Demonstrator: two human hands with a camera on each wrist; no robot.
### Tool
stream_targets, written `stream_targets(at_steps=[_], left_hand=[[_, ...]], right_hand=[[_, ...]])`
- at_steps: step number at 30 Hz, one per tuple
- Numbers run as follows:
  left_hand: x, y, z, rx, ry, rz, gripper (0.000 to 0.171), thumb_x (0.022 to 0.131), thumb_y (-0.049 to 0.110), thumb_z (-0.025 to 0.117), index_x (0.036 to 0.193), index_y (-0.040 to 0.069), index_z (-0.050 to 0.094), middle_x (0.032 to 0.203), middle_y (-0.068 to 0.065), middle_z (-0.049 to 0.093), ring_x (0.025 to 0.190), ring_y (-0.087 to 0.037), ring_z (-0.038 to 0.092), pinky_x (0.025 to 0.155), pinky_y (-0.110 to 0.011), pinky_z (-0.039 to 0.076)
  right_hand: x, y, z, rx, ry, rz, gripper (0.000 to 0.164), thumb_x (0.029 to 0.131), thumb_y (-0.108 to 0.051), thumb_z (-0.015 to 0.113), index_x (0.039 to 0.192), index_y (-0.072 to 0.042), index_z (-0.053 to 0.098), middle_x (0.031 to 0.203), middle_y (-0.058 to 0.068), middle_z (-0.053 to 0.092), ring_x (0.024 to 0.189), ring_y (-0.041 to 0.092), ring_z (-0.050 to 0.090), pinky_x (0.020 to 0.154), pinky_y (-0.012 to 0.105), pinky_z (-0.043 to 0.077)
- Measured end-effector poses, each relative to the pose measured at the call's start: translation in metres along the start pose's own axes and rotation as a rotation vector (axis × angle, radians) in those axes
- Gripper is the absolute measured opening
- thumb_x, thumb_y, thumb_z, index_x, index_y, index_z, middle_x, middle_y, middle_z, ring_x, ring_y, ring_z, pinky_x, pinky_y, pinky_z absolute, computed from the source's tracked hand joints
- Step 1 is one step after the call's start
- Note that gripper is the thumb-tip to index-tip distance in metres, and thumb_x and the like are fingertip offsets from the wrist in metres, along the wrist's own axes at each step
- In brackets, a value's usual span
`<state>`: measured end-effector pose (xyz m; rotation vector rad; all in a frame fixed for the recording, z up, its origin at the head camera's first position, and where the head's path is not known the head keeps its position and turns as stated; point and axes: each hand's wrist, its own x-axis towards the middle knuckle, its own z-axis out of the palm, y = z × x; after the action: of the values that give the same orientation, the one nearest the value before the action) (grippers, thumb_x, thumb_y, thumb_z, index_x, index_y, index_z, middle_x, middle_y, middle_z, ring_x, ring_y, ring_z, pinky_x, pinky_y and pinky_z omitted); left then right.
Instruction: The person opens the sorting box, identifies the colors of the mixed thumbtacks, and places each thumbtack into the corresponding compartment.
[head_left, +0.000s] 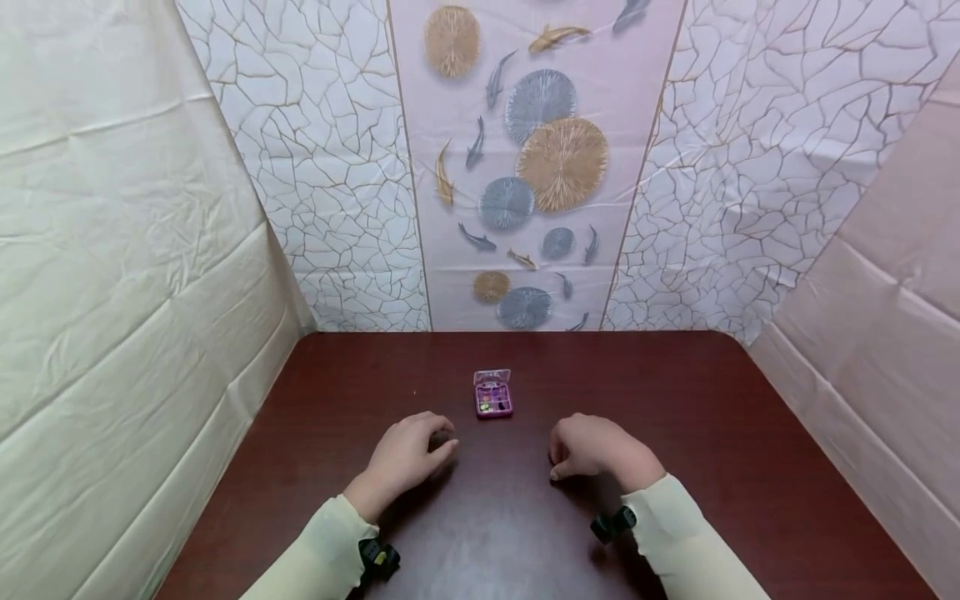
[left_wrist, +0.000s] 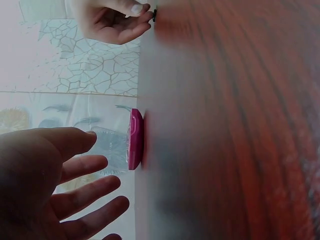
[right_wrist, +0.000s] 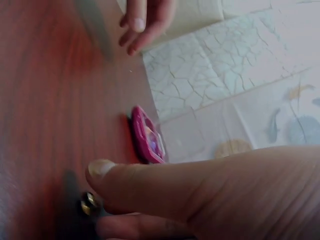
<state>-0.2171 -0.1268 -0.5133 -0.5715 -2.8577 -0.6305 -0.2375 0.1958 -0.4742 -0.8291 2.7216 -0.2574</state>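
Note:
A small magenta compartment box (head_left: 493, 410) stands on the table with its clear lid (head_left: 492, 377) raised; small coloured bits lie in its compartments. In the right wrist view the box (right_wrist: 145, 136) shows beyond my thumb. My right hand (head_left: 596, 448), to the box's right and nearer me, pinches a tiny shiny black-and-gold piece (right_wrist: 90, 204) low over the tabletop. That piece (left_wrist: 154, 15) appears dark at the fingertips in the left wrist view. My left hand (head_left: 408, 454) is near the box's front left, fingers loosely bent and holding nothing.
The dark red-brown table (head_left: 480, 533) has rounded far corners. Behind it hangs a patterned cloth (head_left: 517, 250) with fish and round leaves, and pale cloth (head_left: 135, 292) lines the sides. A tiny pale speck (head_left: 414, 392) lies left of the box.

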Motion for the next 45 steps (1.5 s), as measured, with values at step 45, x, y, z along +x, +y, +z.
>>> stream_targets(at_steps=[45], left_hand=[[-0.003, 0.007, 0.001, -0.027, 0.016, 0.015, 0.028, 0.090, 0.040, 0.067, 0.107, 0.019, 0.073, 0.106, 0.000, 0.072, 0.094, -0.015, 0.062, 0.083, -0.045, 0.056]], right_hand=[[0.044, 0.000, -0.003, 0.019, 0.238, -0.036, 0.016, 0.088, -0.031, 0.072, 0.073, -0.031, 0.065, 0.069, -0.014, 0.061, 0.062, 0.008, 0.053, 0.059, 0.033, 0.049]])
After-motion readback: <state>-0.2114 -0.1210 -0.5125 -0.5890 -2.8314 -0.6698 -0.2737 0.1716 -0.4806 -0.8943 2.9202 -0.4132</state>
